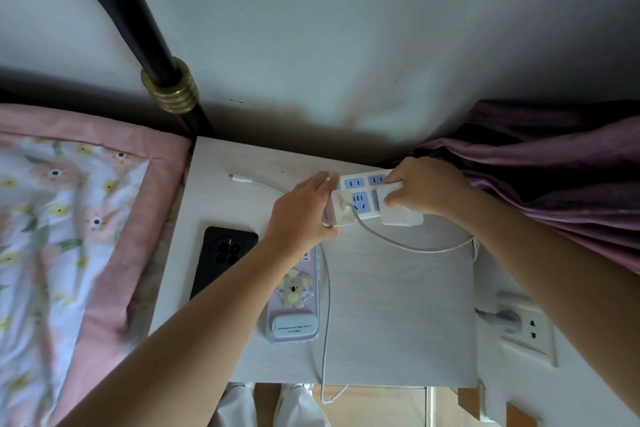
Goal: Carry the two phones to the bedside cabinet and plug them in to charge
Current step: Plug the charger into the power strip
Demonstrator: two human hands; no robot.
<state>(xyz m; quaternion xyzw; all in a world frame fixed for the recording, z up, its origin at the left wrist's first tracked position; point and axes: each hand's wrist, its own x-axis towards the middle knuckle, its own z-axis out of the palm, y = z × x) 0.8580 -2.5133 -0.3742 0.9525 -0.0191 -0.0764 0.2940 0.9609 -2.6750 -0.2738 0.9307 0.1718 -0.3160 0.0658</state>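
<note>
Both of my hands are at the white power strip with pale blue socket faces (360,199), which lies near the back edge of the pale wood-grain bedside cabinet top (398,305). My left hand (301,211) is closed around the strip's left end, thumb under the near edge and fingers over the top. My right hand (422,185) pinches the white square charger block (401,217) that sits against the strip's right-hand sockets; whether its pins are fully seated I cannot tell. A small white plug with a grey-white cable (408,246) sits in the strip's left portion, and the cable loops across the top towards the right edge.

The black phone with a round multi-lens camera ring (221,256) lies face down on the cabinet's left side, partly under my left forearm. Just beside it, to the right, the lilac-cased phone with a cartoon bear sticker (294,302) lies face down. A white label near its lower end carries two lines of small print, too fine to read. No brand marking is legible on either phone or on the strip.

A thin white cable (323,322) runs along the lilac phone's right edge and drops over the cabinet's front edge. A loose white connector end (239,178) lies on the top at the back left, touching neither phone.

A white wall socket with a grey plug inserted (523,322) is at the right.
</note>
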